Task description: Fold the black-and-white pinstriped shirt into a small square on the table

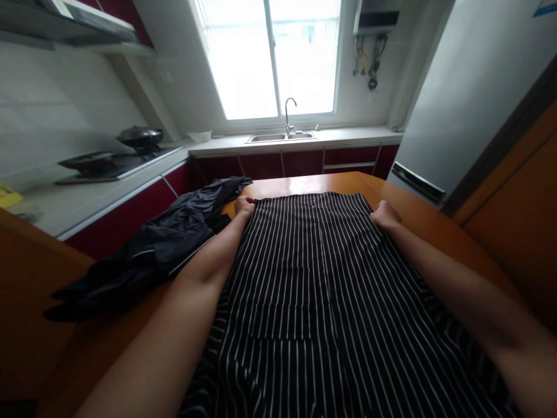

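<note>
A black cloth with thin white stripes lies spread flat on an orange wooden table, running from its far end toward me. My left hand is closed on the cloth's far left corner. My right hand is closed on the far right corner. Both arms reach forward along the cloth's two sides.
A crumpled dark grey garment lies on the table's left edge, beside my left arm. Beyond the table are a counter with a sink and tap under a window, a stove with a wok at left, and a grey fridge at right.
</note>
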Motion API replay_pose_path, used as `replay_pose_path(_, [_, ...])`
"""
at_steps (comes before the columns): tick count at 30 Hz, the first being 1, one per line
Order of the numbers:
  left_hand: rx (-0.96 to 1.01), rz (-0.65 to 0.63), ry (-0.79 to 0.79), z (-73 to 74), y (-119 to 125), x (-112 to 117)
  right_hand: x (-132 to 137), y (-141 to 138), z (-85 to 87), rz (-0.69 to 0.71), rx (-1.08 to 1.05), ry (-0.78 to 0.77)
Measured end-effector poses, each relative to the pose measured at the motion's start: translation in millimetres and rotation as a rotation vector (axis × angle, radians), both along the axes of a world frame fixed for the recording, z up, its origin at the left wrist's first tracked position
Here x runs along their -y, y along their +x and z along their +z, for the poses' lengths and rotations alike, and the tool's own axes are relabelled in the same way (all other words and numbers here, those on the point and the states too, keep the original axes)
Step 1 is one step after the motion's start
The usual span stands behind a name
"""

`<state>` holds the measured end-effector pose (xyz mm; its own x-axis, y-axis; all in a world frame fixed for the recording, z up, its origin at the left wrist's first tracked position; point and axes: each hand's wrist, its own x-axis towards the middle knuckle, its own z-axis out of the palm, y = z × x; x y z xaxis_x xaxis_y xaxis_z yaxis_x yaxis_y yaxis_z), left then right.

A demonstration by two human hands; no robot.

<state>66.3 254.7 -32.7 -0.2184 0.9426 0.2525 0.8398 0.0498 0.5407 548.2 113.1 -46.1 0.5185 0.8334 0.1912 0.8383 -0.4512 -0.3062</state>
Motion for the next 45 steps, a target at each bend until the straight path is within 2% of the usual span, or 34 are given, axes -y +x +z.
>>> replay_pose_path(2, [-0.085, -0.042, 0.026, 5.2, 16, 10, 7, -18, 5.7, 0.003, 0.063, 0.018])
replay_pose_path(3, [-0.128, -0.089, 0.038, 6.5, 29, 16, 11, -32, 7.5, 0.052, 0.088, 0.030])
replay_pose_path(5, [-0.207, -0.245, 0.039, 4.5, 60, 31, 16, -66, 7.7, 0.236, 0.097, 0.038])
replay_pose_path(8, [-0.300, -0.530, -0.026, -8.4, 109, 57, 20, -121, -0.6, 0.536, 0.068, -0.022])
replay_pose_path(11, [-0.421, -0.717, -0.125, -21.8, 128, 74, 21, -147, -12.1, 0.734, 0.045, -0.117])
replay_pose_path(13, [-0.459, -0.710, -0.163, -24.7, 119, 76, 19, -138, -17.2, 0.721, 0.043, -0.149])
replay_pose_path(16, [-0.436, -0.602, -0.200, -19.3, 87, 70, 17, -97, -19.4, 0.536, 0.037, -0.153])
replay_pose_path(20, [-0.407, -0.547, -0.213, -0.3, 53, 69, 23, -48, -13.3, 0.420, 0.031, -0.122])
replay_pose_path(23, [-0.386, -0.590, -0.156, 18.4, 39, 84, 36, -46, -5.4, 0.389, 0.057, -0.048])
replay_pose_path(25, [-0.382, -0.633, -0.123, 28.9, 33, 106, 46, -62, -0.6, 0.392, 0.075, 0.015])
replay_pose_path(28, [-0.395, -0.751, -0.098, 33.6, 25, 161, 72, -107, 4.2, 0.498, 0.069, 0.059])
replay_pose_path(31, [-0.430, -0.936, -0.102, 23.4, 19, 231, 113, -154, 4.6, 0.731, 0.014, 0.046])
replay_pose_path(33, [-0.459, -1.010, -0.137, 12.7, 12, 272, 145, -175, 0.9, 0.859, -0.021, 0.021])
replay_pose_path(35, [-0.495, -1.042, -0.155, 3.5, 4, 300, 172, -184, -5.4, 0.916, -0.031, -0.017])
replay_pose_path(38, [-0.518, -1.018, -0.184, 0.2, -8, 317, 197, -179, -14.6, 0.915, -0.006, -0.047])
replay_pose_path(40, [-0.496, -0.985, -0.230, 8.0, -9, 324, 202, -173, -17.3, 0.883, 0.015, -0.038])
replay_pose_path(42, [-0.442, -1.019, -0.269, 24.1, -5, 336, 203, -169, -17.3, 0.852, 0.030, -0.026])
replay_pose_path(45, [-0.338, -1.233, -0.330, 56.8, 4, 367, 202, -169, -15.7, 0.844, 0.045, -0.019])
